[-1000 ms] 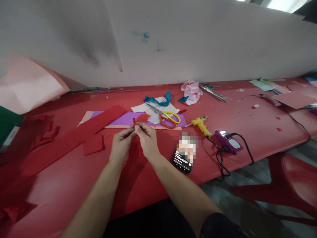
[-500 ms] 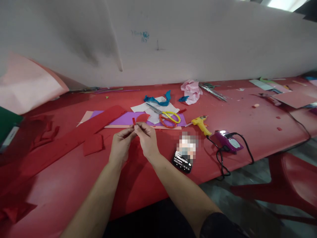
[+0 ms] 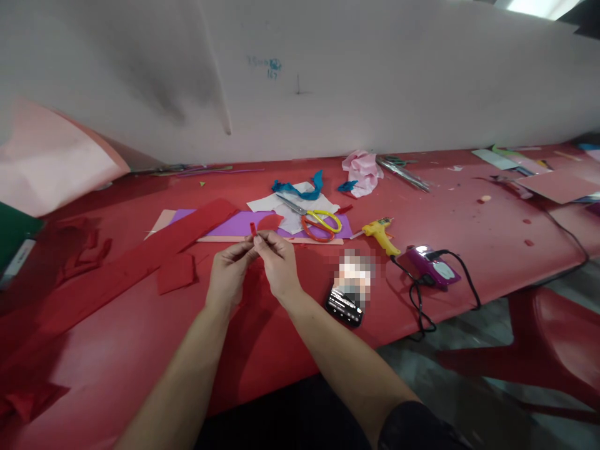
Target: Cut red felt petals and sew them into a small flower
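Observation:
Between the fingertips of both hands a small rolled piece of red paper (image 3: 253, 229) stands upright, its top end showing and the rest hidden by fingers. My left hand (image 3: 229, 269) pinches it from the left. My right hand (image 3: 280, 261) closes on it from the right, thumb on top. Just beyond the fingers lie a cut red piece (image 3: 270, 222) and scissors (image 3: 312, 217) with yellow and orange handles, on white crumpled paper (image 3: 293, 222) over a purple sheet (image 3: 220, 229). A long red strip (image 3: 140, 264) stretches to the left, with a smaller folded red piece (image 3: 177, 275) beside it.
A phone (image 3: 347, 300) lies right of my forearm. Farther right are a yellow glue gun (image 3: 382, 235) and a purple power box (image 3: 430, 267) with black cables. Crumpled pink paper (image 3: 363, 173) and blue scraps (image 3: 307, 189) lie toward the wall. A red stool (image 3: 562, 331) stands beside the table.

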Action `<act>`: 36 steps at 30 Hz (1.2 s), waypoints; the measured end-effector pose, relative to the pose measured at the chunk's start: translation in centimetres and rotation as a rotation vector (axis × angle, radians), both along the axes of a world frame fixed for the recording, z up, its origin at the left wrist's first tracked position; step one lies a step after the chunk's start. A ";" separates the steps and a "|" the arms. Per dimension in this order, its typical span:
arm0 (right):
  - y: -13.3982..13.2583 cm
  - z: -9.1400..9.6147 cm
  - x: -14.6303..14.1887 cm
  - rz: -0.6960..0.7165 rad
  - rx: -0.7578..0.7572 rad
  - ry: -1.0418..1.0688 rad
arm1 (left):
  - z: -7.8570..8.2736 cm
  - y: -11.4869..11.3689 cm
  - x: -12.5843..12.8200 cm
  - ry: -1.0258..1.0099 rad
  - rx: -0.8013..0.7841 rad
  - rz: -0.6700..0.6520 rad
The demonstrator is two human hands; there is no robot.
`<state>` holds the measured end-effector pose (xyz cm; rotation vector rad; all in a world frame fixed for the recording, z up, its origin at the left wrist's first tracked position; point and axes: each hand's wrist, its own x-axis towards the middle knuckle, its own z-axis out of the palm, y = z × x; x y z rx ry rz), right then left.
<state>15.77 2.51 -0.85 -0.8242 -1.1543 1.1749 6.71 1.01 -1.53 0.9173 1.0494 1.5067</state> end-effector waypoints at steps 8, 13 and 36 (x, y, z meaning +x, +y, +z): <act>0.0 0.1 0.1 0.012 0.006 0.008 | -0.1 0.0 -0.1 0.000 -0.007 -0.010; 0.0 0.2 0.0 0.012 0.008 0.009 | 0.0 0.0 0.0 0.003 -0.006 0.004; 0.0 0.1 0.0 0.013 0.004 0.016 | 0.0 0.0 0.1 -0.012 -0.019 0.011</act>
